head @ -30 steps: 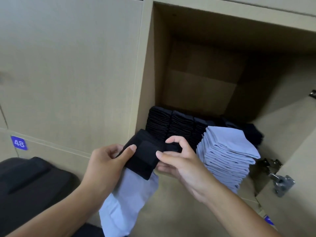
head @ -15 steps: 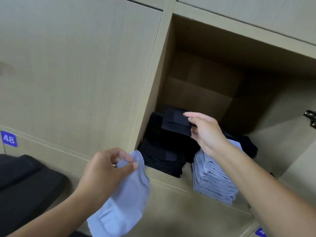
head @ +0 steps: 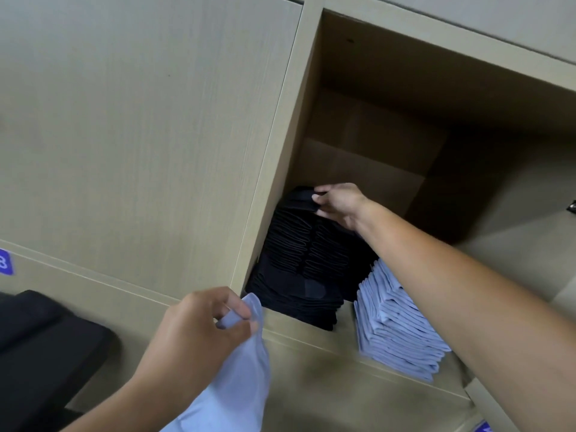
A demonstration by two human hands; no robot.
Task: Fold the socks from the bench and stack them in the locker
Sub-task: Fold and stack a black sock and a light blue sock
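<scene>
Black folded sock [head: 300, 199] sits pinched in the right hand [head: 338, 204], apparently atop the locker [head: 367, 145] stack; the left hand [head: 199, 332], nearer, grips a pale-blue sock [head: 240, 378].

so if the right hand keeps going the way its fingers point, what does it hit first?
The right hand points left, pinching the folded black sock. Past that, probably the locker's left inner wall, though depth is unclear.

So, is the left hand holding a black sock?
No, the left hand grips a light blue sock; the right hand holds the black one.
</scene>
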